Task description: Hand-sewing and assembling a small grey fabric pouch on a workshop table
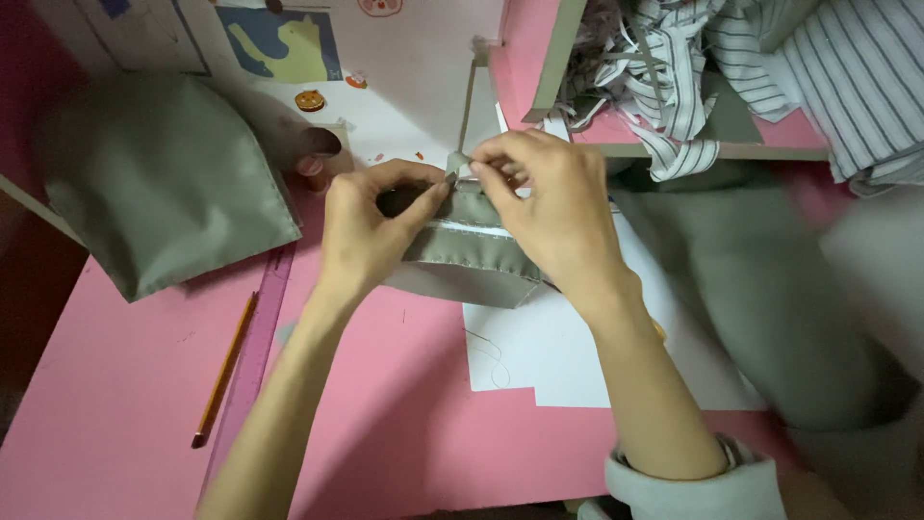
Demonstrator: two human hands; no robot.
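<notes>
Both hands [371, 226] [549, 207] pinching olive fabric piece [472, 252].

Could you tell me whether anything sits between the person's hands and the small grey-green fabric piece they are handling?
Nothing visible does. The left hand and right hand both already pinch the grey-green fabric piece at its top edge, fingers directly on the cloth above the pink table.
</notes>
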